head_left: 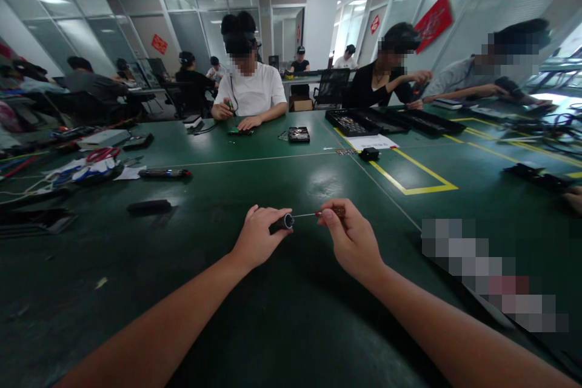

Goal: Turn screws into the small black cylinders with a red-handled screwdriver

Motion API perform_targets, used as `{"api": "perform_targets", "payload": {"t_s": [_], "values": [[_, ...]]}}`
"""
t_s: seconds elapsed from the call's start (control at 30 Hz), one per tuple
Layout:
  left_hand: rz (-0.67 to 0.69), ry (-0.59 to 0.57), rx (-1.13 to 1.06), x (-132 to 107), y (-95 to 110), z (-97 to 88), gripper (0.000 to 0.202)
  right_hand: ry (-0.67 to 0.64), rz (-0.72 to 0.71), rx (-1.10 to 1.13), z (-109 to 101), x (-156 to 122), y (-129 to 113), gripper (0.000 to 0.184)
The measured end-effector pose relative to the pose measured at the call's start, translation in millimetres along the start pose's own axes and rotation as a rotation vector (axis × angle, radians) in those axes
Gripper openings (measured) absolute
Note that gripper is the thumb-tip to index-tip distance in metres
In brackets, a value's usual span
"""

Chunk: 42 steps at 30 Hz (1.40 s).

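In the head view my left hand (261, 231) is closed around a black cylinder (282, 222), whose round end faces right. My right hand (352, 235) grips a screwdriver (337, 211) by its reddish handle, with thumb and fingers around it. The thin metal shaft points left and reaches the cylinder's round end. Whether the tip sits inside or just touches that end I cannot make out. Both hands are held above the green table (291, 327).
Left lie a dark bar-shaped part (149, 207), a black pen-like tool (164, 174) and tangled cables (97, 167). Ahead are a small black box (299, 134), a black block (369, 154) and black trays (352, 122). A person in a white shirt (254, 88) works opposite; others sit at right.
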<state>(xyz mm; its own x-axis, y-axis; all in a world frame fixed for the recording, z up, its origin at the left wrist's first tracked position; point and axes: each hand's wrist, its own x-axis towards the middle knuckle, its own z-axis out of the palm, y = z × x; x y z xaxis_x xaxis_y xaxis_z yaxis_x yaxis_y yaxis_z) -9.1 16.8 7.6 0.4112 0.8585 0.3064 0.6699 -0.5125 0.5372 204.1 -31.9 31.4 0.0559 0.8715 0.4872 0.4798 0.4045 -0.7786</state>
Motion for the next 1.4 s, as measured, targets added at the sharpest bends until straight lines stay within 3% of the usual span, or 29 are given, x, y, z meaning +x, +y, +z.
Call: {"api": "perform_targets", "payload": {"t_s": [0.4, 1.4], "values": [[-0.018, -0.001, -0.008, -0.2, -2.3, 0.2, 0.04, -0.011, -0.015, -0.1, -1.5, 1.5, -2.7, 0.014], [-0.052, 0.013, -0.019, 0.9, -3.4, -0.2, 0.035, 0.046, 0.015, -0.032, -1.2, 1.9, -3.5, 0.015]]}}
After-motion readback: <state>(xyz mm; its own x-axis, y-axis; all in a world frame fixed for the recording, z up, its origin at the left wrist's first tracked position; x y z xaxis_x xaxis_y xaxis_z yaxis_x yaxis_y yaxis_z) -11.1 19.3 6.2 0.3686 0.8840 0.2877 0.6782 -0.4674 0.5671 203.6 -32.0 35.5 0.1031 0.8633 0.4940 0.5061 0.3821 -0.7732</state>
